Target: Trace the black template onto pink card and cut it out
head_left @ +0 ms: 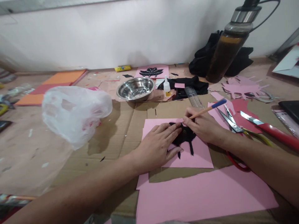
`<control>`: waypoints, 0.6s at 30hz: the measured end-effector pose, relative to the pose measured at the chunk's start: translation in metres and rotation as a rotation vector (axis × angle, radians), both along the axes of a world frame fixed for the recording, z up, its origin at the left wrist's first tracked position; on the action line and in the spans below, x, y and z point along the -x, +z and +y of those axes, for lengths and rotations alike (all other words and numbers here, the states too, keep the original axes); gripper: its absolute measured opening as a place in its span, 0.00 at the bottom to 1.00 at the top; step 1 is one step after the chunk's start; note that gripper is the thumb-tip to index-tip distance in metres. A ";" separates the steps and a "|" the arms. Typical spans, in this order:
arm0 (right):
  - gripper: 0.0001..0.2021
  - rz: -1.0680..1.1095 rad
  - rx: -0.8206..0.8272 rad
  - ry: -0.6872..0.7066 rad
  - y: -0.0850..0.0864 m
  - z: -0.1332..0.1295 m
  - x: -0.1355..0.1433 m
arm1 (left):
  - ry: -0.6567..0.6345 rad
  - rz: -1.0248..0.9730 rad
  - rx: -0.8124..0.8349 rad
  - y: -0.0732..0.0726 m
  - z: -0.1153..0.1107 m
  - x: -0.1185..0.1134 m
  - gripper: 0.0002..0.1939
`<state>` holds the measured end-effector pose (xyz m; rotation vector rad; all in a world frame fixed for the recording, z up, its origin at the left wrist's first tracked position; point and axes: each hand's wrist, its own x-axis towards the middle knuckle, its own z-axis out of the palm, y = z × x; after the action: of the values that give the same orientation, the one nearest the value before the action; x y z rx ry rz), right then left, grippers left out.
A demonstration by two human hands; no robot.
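My left hand (162,144) lies flat with fingers stretched over a black cut-out shape (185,137), pressing it onto a pink sheet (198,157). The shape has narrow leg-like strips along its lower edge; part of it is hidden under my fingers. In my right hand (198,124) is a pencil (206,109) with a blue end, slanting up to the right. Its tip meets the upper edge of the black shape, close to my left fingertips. Beneath the pink sheet is brown cardboard (130,130).
Scissors (233,124) and a red-handled cutter (263,126) lie beside my right forearm. A tall bottle (227,49) stands at back right. A steel bowl (135,89), a small glue bottle (166,87) and a plastic bag (74,112) sit beyond my hands. Larger pink paper (198,196) lies in front.
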<state>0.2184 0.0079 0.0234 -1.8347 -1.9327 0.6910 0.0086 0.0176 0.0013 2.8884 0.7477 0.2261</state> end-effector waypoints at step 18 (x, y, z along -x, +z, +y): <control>0.10 -0.038 -0.025 0.002 0.001 0.003 0.006 | 0.002 -0.026 0.030 0.001 0.000 0.000 0.31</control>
<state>0.2128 0.0112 0.0241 -1.8436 -1.9585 0.6339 0.0090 0.0173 0.0028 2.8506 0.7438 0.2498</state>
